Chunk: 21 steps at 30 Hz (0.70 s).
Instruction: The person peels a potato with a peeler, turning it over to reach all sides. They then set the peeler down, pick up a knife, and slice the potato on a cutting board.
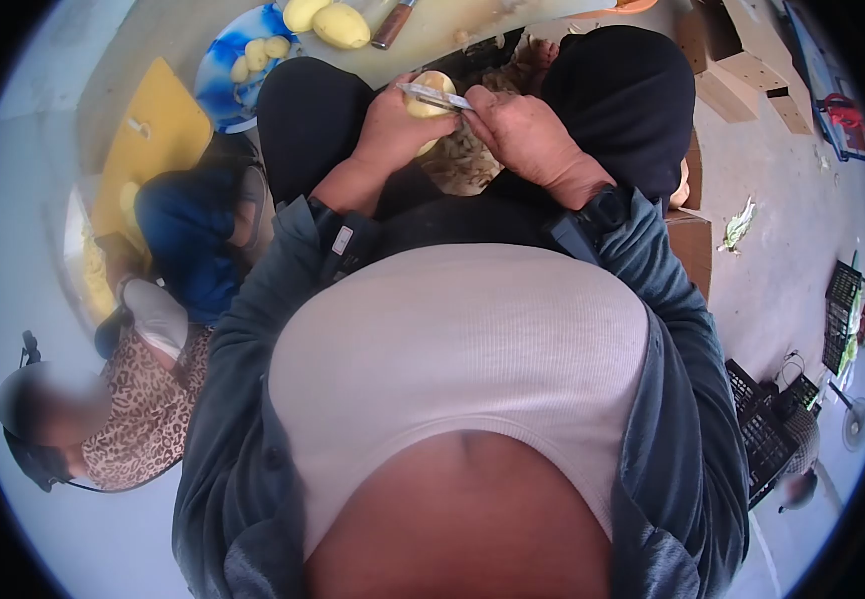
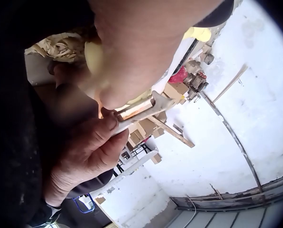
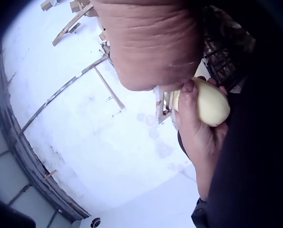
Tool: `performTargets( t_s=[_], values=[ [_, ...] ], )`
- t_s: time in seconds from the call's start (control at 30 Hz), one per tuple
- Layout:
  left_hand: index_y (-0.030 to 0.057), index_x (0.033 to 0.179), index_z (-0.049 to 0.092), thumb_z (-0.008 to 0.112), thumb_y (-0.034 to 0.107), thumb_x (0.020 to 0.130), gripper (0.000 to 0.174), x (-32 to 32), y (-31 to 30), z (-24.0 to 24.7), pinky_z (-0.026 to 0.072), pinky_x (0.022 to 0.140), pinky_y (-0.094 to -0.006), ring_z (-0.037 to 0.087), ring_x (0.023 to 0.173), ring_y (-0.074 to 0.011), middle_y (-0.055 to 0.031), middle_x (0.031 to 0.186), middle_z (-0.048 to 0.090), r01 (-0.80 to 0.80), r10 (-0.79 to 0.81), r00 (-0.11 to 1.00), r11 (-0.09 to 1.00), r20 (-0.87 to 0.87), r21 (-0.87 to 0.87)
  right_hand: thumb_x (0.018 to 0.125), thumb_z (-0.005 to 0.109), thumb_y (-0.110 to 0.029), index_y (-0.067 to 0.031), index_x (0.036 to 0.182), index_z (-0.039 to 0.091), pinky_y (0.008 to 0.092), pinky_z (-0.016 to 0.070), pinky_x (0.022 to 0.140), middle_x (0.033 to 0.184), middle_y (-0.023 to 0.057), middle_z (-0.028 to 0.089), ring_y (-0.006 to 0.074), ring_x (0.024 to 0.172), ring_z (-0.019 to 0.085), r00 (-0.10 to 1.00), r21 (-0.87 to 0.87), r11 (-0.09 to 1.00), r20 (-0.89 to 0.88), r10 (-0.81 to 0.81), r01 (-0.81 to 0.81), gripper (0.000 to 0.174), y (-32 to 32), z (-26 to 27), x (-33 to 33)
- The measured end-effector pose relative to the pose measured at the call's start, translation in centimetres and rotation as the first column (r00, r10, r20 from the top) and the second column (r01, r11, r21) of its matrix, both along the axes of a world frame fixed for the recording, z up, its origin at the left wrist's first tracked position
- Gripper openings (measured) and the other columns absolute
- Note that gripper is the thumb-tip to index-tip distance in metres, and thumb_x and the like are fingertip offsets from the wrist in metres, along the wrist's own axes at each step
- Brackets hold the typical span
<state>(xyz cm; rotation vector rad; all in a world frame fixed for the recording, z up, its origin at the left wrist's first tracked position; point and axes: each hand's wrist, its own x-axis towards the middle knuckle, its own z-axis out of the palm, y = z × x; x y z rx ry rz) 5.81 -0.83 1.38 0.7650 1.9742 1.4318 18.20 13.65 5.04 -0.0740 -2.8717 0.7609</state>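
In the head view my left hand (image 1: pixel 390 132) grips a pale yellow potato (image 1: pixel 431 88), its thumb along the near side. My right hand (image 1: pixel 532 135) pinches the handle of a peeler (image 1: pixel 435 96), whose blade lies across the potato. The right wrist view shows the potato (image 3: pixel 212 102) with a smooth, pale surface, held in the left hand (image 3: pixel 198 128), while my right hand (image 3: pixel 153 45) covers part of the peeler. The peeler (image 2: pixel 148 111) appears between both hands in the left wrist view.
Peelings (image 1: pixel 464 160) lie below the hands, between the knees. Peeled potatoes (image 1: pixel 341 26) and a brown-handled knife (image 1: pixel 394 24) rest on a board, beside a blue-and-white basin (image 1: pixel 215 75) holding several pieces. Another person (image 1: pixel 143 399) sits at the left; cardboard boxes (image 1: pixel 742 60) stand at the right.
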Motion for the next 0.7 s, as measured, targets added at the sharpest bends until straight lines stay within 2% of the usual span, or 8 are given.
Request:
performTargets(
  t_s=[0.07, 0.13, 0.2, 0.33, 0.5, 0.53, 0.67, 0.7],
  values=[
    [0.0011, 0.109, 0.056, 0.08, 0.024, 0.06, 0.059, 0.0, -0.2, 0.2, 0.0496, 0.079, -0.0313, 0.064, 0.086, -0.0201, -0.0115, 0.095, 0.065, -0.012, -0.006, 0.993, 0.989, -0.118, -0.151, 0.089, 0.052, -0.02, -0.0046, 0.086, 0.047, 0.0471, 0.0469, 0.058, 0.065, 0.0199, 0.057, 0.0391, 0.064, 0.058, 1.0, 0.002, 1.0, 0.003, 0.002, -0.002, 0.016, 0.6, -0.9, -0.2],
    [0.0006, 0.109, 0.055, 0.08, 0.025, 0.062, 0.058, 0.9, -0.4, 2.4, 0.0489, 0.08, -0.0311, 0.063, 0.087, -0.0193, -0.011, 0.096, 0.065, 0.043, -0.078, 0.97, 0.987, -0.23, -0.152, 0.09, 0.05, -0.019, -0.0034, 0.085, 0.048, 0.0485, 0.0465, 0.058, 0.065, 0.021, 0.058, 0.0398, 0.064, 0.058, 0.97, 0.073, 0.977, 0.126, -0.208, 0.2, 0.017, 2.4, -3.3, -0.9],
    [-0.0006, 0.111, 0.054, 0.081, 0.026, 0.062, 0.062, 1.0, -0.5, 2.7, 0.0482, 0.082, -0.0313, 0.063, 0.09, -0.0207, -0.0126, 0.099, 0.064, 0.068, -0.108, 0.926, 0.99, -0.361, -0.124, 0.09, 0.05, -0.019, -0.0028, 0.085, 0.048, 0.0487, 0.0466, 0.059, 0.066, 0.0214, 0.058, 0.04, 0.065, 0.058, 0.974, 0.052, 0.975, 0.066, -0.219, 0.215, 0.017, 2.1, -2.5, -1.0],
    [0.0009, 0.115, 0.052, 0.08, 0.031, 0.059, 0.069, 0.2, -0.7, 1.4, 0.0497, 0.081, -0.0334, 0.064, 0.091, -0.0282, -0.0164, 0.098, 0.065, -0.03, -0.006, 0.959, 0.992, -0.283, -0.123, 0.089, 0.05, -0.022, -0.0019, 0.085, 0.048, 0.0491, 0.0489, 0.062, 0.067, 0.0202, 0.06, 0.0396, 0.066, 0.06, 0.979, -0.012, 0.979, 0.007, -0.205, 0.206, 0.021, 1.3, -0.6, -0.7],
    [-0.0008, 0.112, 0.055, 0.079, 0.028, 0.061, 0.063, 0.3, -0.4, 0.6, 0.0492, 0.08, -0.0313, 0.063, 0.089, -0.0241, -0.0158, 0.096, 0.065, -0.012, -0.051, 0.944, 0.982, -0.327, -0.188, 0.09, 0.051, -0.021, -0.0029, 0.087, 0.045, 0.0476, 0.0466, 0.059, 0.066, 0.0203, 0.057, 0.0399, 0.067, 0.057, 0.994, -0.105, 0.993, -0.084, -0.066, 0.057, 0.019, -0.3, -0.1, 0.0],
    [-0.0023, 0.108, 0.056, 0.079, 0.025, 0.063, 0.058, 0.3, -0.3, 0.5, 0.0487, 0.08, -0.0298, 0.063, 0.085, -0.0199, -0.0142, 0.093, 0.065, 0.008, -0.076, 0.945, 0.978, -0.318, -0.211, 0.09, 0.051, -0.02, -0.0033, 0.086, 0.045, 0.0472, 0.0469, 0.059, 0.066, 0.0196, 0.057, 0.0395, 0.066, 0.058, 0.998, -0.064, 0.997, -0.043, -0.035, 0.032, 0.019, -0.7, 0.0, 0.0],
    [-0.0023, 0.105, 0.057, 0.077, 0.025, 0.063, 0.054, 0.7, -0.6, 1.6, 0.0491, 0.079, -0.0313, 0.064, 0.086, -0.0213, -0.0151, 0.092, 0.065, -0.022, -0.034, 0.948, 0.985, -0.317, -0.173, 0.09, 0.051, -0.02, -0.0035, 0.086, 0.045, 0.0471, 0.0478, 0.058, 0.065, 0.0192, 0.058, 0.0387, 0.065, 0.059, 0.999, 0.014, 1.0, 0.036, -0.017, 0.016, 0.018, -1.3, 0.1, 0.1],
    [-0.0019, 0.106, 0.057, 0.078, 0.025, 0.063, 0.055, 0.8, -0.5, 1.9, 0.0493, 0.078, -0.032, 0.064, 0.086, -0.0227, -0.0155, 0.093, 0.065, -0.046, -0.049, 0.94, 0.962, -0.338, -0.268, 0.09, 0.051, -0.02, -0.0034, 0.086, 0.046, 0.0472, 0.048, 0.058, 0.066, 0.0198, 0.058, 0.0389, 0.065, 0.059, 0.999, 0.02, 0.999, 0.042, -0.034, 0.033, 0.018, -1.3, 0.0, 0.2]
  ],
)
